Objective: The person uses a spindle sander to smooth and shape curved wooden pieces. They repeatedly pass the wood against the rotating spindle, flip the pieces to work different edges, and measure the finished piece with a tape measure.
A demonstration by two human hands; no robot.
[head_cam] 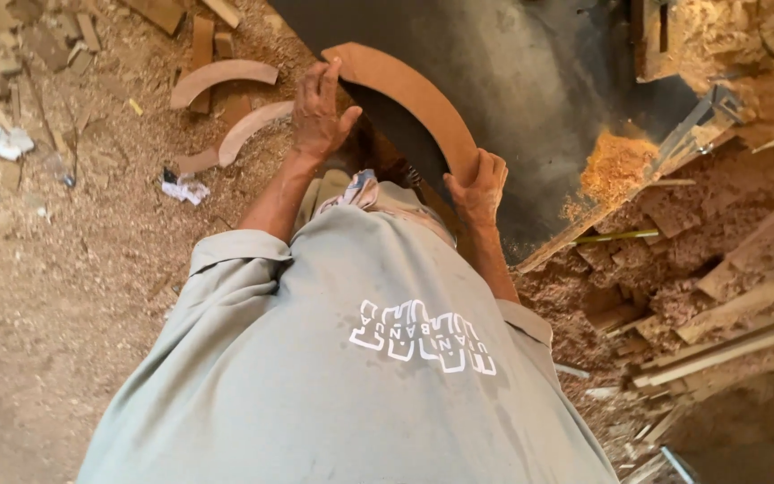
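On the dark metal desk (530, 81) of the machine, a curved wooden piece (409, 90) lies flat, arched like a segment of a ring, reddish-brown in colour. The left hand (320, 112) rests on the upper end of the curved wooden piece, its grip pressed down on the wood with fingers laid over the outer edge and the thumb spread apart toward the inner edge. The right hand (479, 188) closes its grip around the lower end of the same piece, fingers wrapped over the edge and knuckles facing up. Both hands therefore hold the one piece, one at each end.

Near the inner curve of the curved wooden piece, the desk surface shows bare and dusty. To the right of the curved wooden piece, a heap of orange sawdust (615, 166) sits at the edge of the desk, just beside a slanted metal bar (674, 157). Farther right of the piece, well apart from it, rough wooden slats (745, 305) lie stacked among shavings.

To the left of the curved wooden piece, two similar curved offcuts (221, 76) lie on the sawdust-covered floor (55, 269), near the left hand but not touching it. A scrap of crumpled white paper (183, 188) lies on the floor below those offcuts. Below the piece, the grey shirt (342, 376) of the person fills the lower view.
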